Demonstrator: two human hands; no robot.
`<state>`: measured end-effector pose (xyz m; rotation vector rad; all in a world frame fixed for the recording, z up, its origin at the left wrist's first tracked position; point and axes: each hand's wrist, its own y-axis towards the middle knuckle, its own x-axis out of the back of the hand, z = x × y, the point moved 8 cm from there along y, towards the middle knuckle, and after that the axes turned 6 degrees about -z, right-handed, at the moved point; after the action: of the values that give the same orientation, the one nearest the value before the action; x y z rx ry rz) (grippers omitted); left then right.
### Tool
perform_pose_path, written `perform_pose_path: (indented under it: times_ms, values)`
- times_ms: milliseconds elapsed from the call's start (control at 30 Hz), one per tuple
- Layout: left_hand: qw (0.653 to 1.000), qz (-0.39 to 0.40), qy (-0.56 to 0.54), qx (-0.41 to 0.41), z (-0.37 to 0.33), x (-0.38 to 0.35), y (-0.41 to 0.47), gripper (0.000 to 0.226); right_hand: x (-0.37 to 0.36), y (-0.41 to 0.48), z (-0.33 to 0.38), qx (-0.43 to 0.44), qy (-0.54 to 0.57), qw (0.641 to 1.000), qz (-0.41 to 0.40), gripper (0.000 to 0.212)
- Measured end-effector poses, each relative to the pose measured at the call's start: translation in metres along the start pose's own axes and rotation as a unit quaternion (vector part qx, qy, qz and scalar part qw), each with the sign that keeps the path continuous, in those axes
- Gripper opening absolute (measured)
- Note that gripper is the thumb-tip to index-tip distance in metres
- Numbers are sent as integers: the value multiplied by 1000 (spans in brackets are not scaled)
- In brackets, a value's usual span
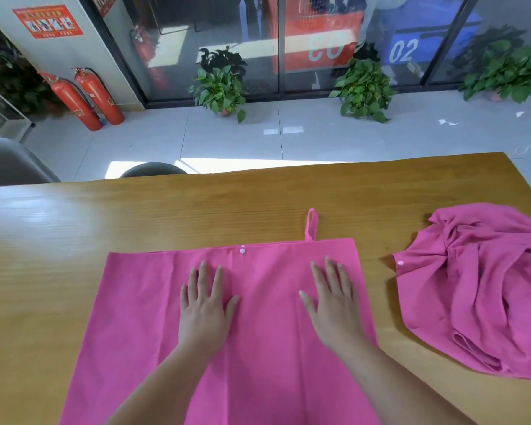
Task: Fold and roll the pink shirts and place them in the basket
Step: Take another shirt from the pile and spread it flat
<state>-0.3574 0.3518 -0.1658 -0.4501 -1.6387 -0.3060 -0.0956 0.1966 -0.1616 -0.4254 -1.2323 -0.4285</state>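
Observation:
A pink shirt point(141, 302) lies spread flat on the wooden table point(74, 228), running from the table's middle down to the near edge of the view. It has a small white button near its far edge and a fabric loop sticking out past that edge. My left hand point(204, 305) presses flat on the shirt left of centre, fingers straight. My right hand point(334, 299) presses flat on it right of centre, fingers spread. A second pink shirt point(485, 286) sits crumpled in a heap at the table's right side. No basket is in view.
Bare tabletop lies to the left and beyond the flat shirt. A grey chair point(10, 164) and a dark stool point(152, 170) stand behind the table's far edge. Potted plants point(219, 87) and two red fire extinguishers point(86, 96) stand on the floor by the glass wall.

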Motion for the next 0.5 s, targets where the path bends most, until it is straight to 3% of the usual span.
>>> perform_pose_path:
  times_ms: [133, 500]
  values:
    - [999, 27, 36, -25, 16, -11, -18, 81, -7, -22, -17, 25, -85, 996, -12, 79]
    - [998, 31, 36, -52, 15, -11, -73, 76, -5, -78, -32, 17, -106, 994, 10, 79]
